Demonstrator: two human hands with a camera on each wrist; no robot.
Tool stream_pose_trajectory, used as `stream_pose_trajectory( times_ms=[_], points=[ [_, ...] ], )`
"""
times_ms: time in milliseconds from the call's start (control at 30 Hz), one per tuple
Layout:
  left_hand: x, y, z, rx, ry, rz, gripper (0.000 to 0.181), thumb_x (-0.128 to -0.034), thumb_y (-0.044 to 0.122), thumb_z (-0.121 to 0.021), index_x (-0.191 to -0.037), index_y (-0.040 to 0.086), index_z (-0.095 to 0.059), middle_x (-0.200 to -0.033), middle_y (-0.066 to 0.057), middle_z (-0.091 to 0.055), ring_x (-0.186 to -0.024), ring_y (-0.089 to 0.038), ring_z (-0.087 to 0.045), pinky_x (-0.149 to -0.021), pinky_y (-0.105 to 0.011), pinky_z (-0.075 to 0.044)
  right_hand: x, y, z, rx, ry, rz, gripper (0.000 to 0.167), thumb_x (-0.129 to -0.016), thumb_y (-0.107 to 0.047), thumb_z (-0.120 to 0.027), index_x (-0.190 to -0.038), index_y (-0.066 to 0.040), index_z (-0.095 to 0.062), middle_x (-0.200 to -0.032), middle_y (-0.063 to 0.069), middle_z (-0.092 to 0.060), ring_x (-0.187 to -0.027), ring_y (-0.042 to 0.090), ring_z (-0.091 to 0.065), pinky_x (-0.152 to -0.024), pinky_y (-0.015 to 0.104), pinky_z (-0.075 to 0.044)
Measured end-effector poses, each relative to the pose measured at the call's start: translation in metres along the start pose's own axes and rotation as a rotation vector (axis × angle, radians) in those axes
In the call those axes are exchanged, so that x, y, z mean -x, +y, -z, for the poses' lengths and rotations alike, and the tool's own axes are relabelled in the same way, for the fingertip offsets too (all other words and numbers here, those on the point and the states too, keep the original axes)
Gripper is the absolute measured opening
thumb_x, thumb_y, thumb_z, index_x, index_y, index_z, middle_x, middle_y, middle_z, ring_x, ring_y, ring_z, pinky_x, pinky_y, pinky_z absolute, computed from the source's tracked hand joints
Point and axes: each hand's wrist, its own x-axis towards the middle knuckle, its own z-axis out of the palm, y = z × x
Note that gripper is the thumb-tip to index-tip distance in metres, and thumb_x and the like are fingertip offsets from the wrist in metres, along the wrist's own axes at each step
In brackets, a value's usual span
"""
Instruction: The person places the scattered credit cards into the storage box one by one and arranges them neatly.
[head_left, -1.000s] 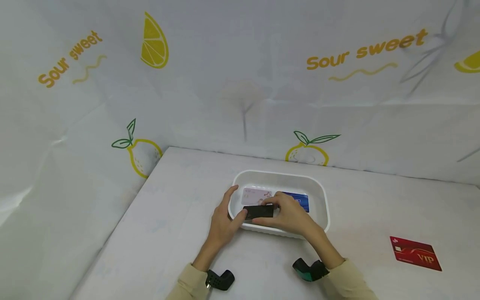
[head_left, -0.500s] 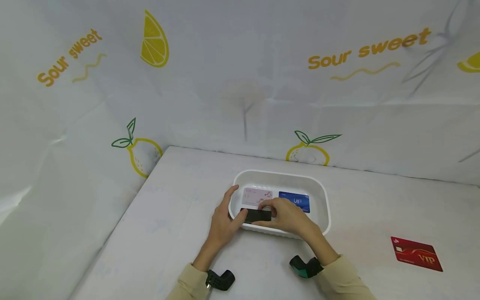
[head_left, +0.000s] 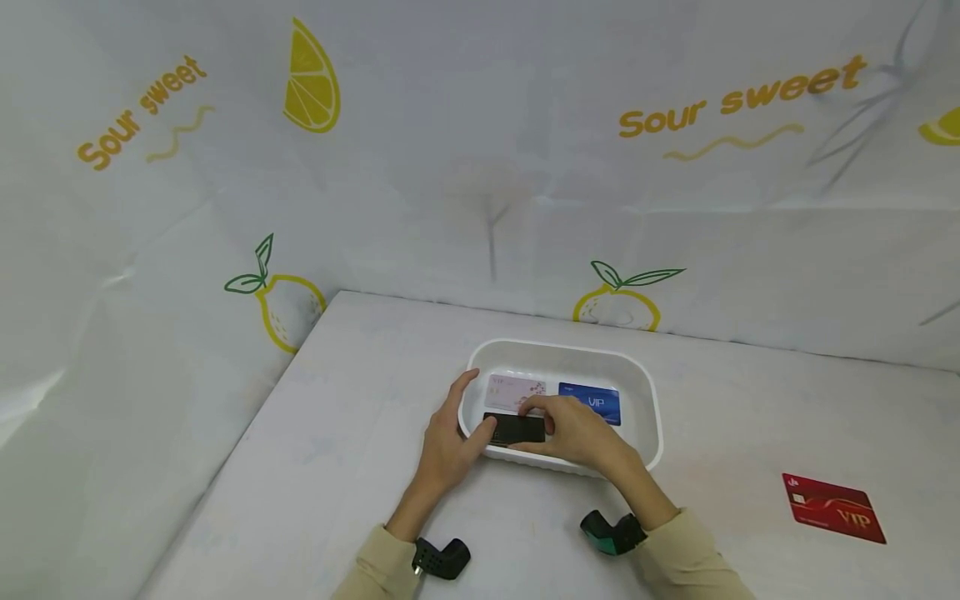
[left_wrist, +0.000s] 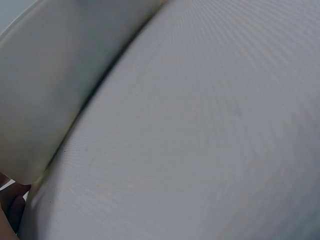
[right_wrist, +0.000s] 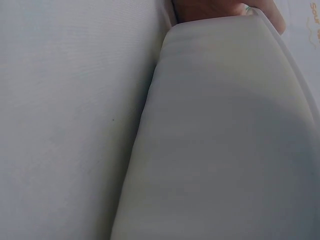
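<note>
In the head view, my right hand (head_left: 581, 432) reaches over the front of a white plastic tray (head_left: 656, 408) and pinches a black card (head_left: 522, 428) by its right end. The card lies low inside the tray's front left part. My left hand (head_left: 444, 450) grips the tray's left side, its thumb over the rim at the black card's left end. Behind the black card, a pink VIP card (head_left: 510, 392) and a blue VIP card (head_left: 596, 402) lie side by side on the tray floor. Both wrist views mostly show the tray's outer wall (left_wrist: 50, 80).
A red VIP card (head_left: 834, 507) lies on the white table (head_left: 360, 375), well to the right of the tray. Behind the table rises a pale backdrop (head_left: 465, 125) printed with lemons. A black wrist device (head_left: 442, 559) sits by each sleeve cuff.
My right hand has lowered the black card slightly and shifted it a little toward the tray's front, uncovering more of the blue card. The left hand stays on the tray.
</note>
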Motion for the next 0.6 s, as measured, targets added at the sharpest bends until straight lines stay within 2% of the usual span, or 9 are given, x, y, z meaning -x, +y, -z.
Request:
stream_pose_trajectory(
  times_ms=[333, 600],
  points=[
    [-0.0005, 0.0000, -0.0004, -0.001, -0.006, 0.005, 0.069, -0.0864, 0.032, -0.061, -0.152, 0.018, -0.045, -0.143, -0.015, -0.063, -0.121, -0.026, -0.066, -0.092, -0.047, -0.055, 0.0015, 0.0016, 0.0016, -0.063, -0.003, -0.079, 0.050, -0.082, -0.040, -0.083, -0.118, -0.008, -0.072, -0.071, 0.001, -0.056, -0.062, 0.010, -0.044, -0.056, 0.023, -0.034],
    [-0.0008, 0.0002, -0.0006, -0.017, 0.009, 0.006, 0.068, -0.0855, 0.033, -0.061, -0.151, 0.019, -0.047, -0.140, -0.015, -0.065, -0.116, -0.026, -0.067, -0.090, -0.046, -0.055, 0.0060, 0.0063, 0.0076, -0.059, 0.035, -0.128, 0.047, -0.085, -0.037, -0.081, -0.126, -0.016, -0.070, -0.074, -0.002, -0.054, -0.062, 0.010, -0.043, -0.055, 0.024, -0.034]
  ],
)
